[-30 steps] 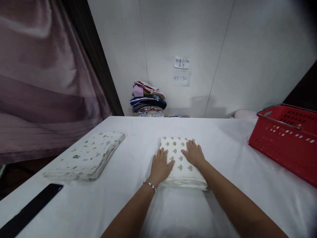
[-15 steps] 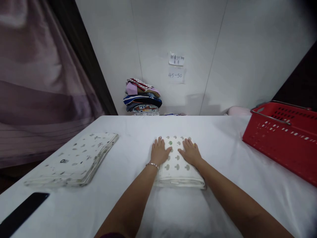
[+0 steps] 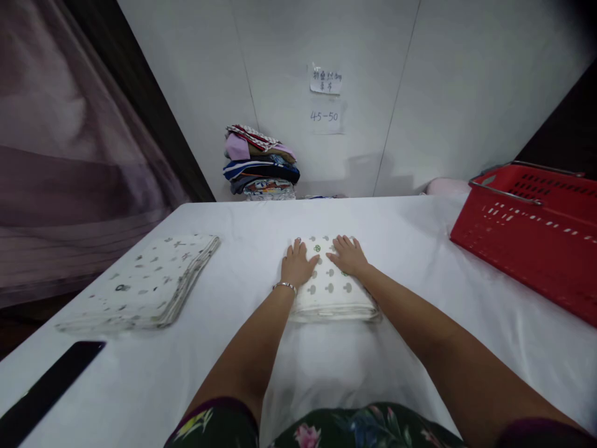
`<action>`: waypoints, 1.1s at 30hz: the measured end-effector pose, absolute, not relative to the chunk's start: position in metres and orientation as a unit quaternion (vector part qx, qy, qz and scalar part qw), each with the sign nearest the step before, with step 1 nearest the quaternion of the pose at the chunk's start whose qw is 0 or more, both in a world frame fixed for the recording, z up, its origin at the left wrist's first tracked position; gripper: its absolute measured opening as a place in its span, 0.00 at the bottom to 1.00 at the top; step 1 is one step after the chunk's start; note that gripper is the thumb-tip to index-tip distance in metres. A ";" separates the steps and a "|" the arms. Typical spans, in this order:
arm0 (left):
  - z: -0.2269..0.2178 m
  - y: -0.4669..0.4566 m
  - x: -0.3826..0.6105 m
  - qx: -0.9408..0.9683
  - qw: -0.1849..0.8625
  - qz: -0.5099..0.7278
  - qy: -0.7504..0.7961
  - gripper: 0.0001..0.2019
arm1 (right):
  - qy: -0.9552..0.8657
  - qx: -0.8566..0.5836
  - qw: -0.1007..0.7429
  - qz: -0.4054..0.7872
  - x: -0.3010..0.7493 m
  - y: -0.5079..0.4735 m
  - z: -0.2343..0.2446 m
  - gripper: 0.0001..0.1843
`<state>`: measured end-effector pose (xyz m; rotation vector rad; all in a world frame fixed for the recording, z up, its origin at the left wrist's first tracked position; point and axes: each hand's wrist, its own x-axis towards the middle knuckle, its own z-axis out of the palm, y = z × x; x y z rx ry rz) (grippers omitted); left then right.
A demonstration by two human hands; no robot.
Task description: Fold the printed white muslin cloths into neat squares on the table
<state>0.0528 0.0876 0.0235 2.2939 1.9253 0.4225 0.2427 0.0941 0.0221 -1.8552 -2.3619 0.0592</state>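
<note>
A folded white cloth with small green prints [image 3: 332,292] lies in the middle of the white table [image 3: 261,224]. My left hand [image 3: 296,266] rests flat on its far left part, fingers stretched out, a thin bracelet at the wrist. My right hand [image 3: 346,256] lies flat on its far right part, fingers spread too. Neither hand grips anything; both press on the top of the cloth.
A stack of folded white printed cloths [image 3: 149,283] lies at the left. A red plastic basket [image 3: 532,218] stands at the right. A dark flat object [image 3: 46,392] lies at the near left edge. A pile of coloured fabrics [image 3: 259,163] sits behind the table by the wall.
Both hands have slid away from me along the top of the folded cloth toward its far edge. The view has tipped down, showing my flowered garment at the bottom.
</note>
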 end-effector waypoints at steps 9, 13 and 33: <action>0.035 0.073 0.042 0.752 0.152 0.110 0.632 0.32 | -0.807 -0.556 0.091 0.179 0.281 0.027 0.040 0.27; 0.037 0.028 0.032 0.786 0.132 0.160 0.583 0.24 | -0.775 -0.555 0.210 0.218 0.301 -0.021 0.033 0.24; 0.045 -0.027 0.036 0.830 0.169 0.222 0.482 0.07 | -0.820 -0.521 0.204 0.118 0.276 -0.053 0.045 0.12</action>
